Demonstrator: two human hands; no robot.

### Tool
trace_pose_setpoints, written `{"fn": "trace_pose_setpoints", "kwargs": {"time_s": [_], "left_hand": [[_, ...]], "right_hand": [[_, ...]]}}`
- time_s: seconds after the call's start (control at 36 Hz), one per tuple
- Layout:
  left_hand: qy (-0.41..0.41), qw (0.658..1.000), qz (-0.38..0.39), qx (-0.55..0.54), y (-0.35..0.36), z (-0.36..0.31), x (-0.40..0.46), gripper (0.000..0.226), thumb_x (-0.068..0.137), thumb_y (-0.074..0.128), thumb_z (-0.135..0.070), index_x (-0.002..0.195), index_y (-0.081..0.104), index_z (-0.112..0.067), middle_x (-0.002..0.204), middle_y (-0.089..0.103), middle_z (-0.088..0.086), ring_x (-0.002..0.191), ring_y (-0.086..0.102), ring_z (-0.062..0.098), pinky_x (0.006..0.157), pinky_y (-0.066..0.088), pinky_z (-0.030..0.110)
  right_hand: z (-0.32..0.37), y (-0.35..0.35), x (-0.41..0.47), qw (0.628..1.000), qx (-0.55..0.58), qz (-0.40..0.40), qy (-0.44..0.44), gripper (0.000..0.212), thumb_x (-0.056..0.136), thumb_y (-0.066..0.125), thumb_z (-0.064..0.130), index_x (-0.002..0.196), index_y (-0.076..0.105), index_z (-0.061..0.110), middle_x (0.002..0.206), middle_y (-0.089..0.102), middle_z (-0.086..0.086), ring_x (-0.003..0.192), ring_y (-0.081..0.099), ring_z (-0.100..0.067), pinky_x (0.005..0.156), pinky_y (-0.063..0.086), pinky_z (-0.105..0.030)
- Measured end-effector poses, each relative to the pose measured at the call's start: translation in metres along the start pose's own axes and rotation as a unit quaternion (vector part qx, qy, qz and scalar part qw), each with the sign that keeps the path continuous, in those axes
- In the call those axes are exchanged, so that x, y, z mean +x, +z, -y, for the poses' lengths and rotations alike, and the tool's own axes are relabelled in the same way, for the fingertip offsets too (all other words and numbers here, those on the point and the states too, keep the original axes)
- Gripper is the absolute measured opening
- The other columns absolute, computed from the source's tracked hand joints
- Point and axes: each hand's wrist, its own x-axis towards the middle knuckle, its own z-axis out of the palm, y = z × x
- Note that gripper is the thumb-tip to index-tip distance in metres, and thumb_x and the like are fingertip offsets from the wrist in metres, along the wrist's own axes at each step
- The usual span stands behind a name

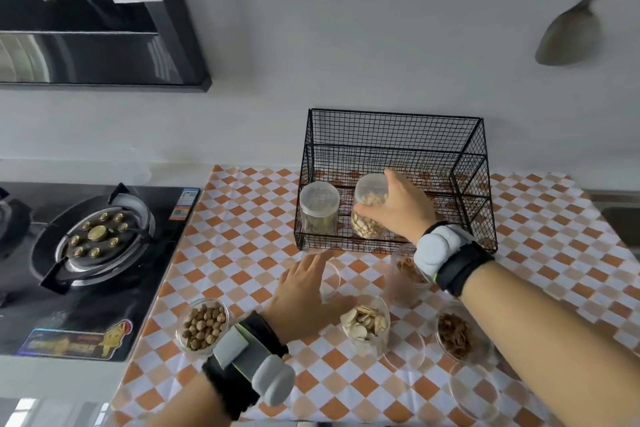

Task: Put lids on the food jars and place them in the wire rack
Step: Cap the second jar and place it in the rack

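**Second jar going into the rack**

Inside the black wire rack (394, 180), at the back of the checked counter (242, 218), the right hand (398, 208) grasps a lidded jar of pale nuts (369, 208). Its grip wraps the jar's right side, fingers curled over the lid's edge and thumb low against the wall. The jar leans slightly left, so it looks to be in the act of being set on the rack floor, just beside a lidded jar of greenish contents (318, 208) that already stands upright at the rack's left end. Filling from the left leaves the right of the rack free for the rest.

The left hand (304, 291) lies flat and released, fingers straight, over a clear lid (330, 279) on the counter, probably reaching for it so the next jar can be capped without delay.

Four jars stand open near the counter's front: brown round nuts (204, 324), pale slices (365, 322), and two of dark reddish-brown pieces (455, 336) (408, 270), the second partly hidden behind the right wrist. Other clear lids (474, 392) lie beside them.

The held jar is clear plastic, round and straight-walled, with a translucent lid, and roughly two-thirds full.
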Motion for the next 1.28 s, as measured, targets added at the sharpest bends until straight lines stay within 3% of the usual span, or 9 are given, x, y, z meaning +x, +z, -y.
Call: {"fn": "trace_pose_setpoints", "kwargs": {"time_s": [0.42,0.53,0.94,1.17,1.28], "left_hand": [[-0.02,1.0,0.003,0.005,0.001,0.011,0.003,0.086,0.089,0.055,-0.074,0.157,0.025,-0.031,0.16,0.033,-0.007,0.144,0.034,0.016,0.121,0.028,0.043],[-0.022,1.0,0.006,0.003,0.001,0.011,0.005,0.086,0.089,0.055,-0.074,0.158,0.024,-0.031,0.161,0.032,-0.007,0.144,0.033,0.016,0.122,0.028,0.043],[-0.034,0.999,0.012,0.011,0.002,0.008,0.004,0.081,0.091,0.056,-0.07,0.156,0.027,-0.031,0.158,0.035,-0.007,0.143,0.035,0.017,0.119,0.025,0.04],[-0.041,0.999,0.011,0.006,0.005,0.011,0.001,0.079,0.091,0.056,-0.07,0.155,0.028,-0.032,0.158,0.035,-0.008,0.143,0.036,0.018,0.122,0.026,0.042],[-0.04,0.999,0.002,0.003,0.003,0.013,-0.001,0.079,0.092,0.058,-0.066,0.156,0.029,-0.03,0.16,0.033,-0.006,0.145,0.034,0.018,0.123,0.026,0.043]], "right_hand": [[-0.003,0.02,0.019,0.998,-0.041,0.031,0.029,0.091,0.078,0.07,0.072,0.144,0.04,0.015,0.14,0.055,-0.006,0.108,0.065,-0.029,0.078,0.056,-0.038],[-0.008,0.027,0.021,0.997,-0.05,0.048,0.037,0.098,0.079,0.069,0.071,0.151,0.035,0.015,0.146,0.052,-0.006,0.116,0.063,-0.029,0.082,0.056,-0.038],[-0.02,0.04,0.021,0.993,-0.049,0.09,0.057,0.103,0.074,0.071,0.075,0.151,0.033,0.018,0.139,0.057,-0.004,0.116,0.062,-0.027,0.079,0.052,-0.035],[-0.024,0.043,0.016,0.992,-0.024,0.108,0.055,0.093,0.073,0.077,0.068,0.14,0.039,0.017,0.134,0.057,-0.004,0.111,0.062,-0.027,0.076,0.052,-0.035],[-0.025,0.039,0.017,0.991,-0.017,0.117,0.054,0.104,0.074,0.076,0.069,0.151,0.029,0.017,0.14,0.054,-0.006,0.118,0.06,-0.028,0.085,0.055,-0.04]]}}
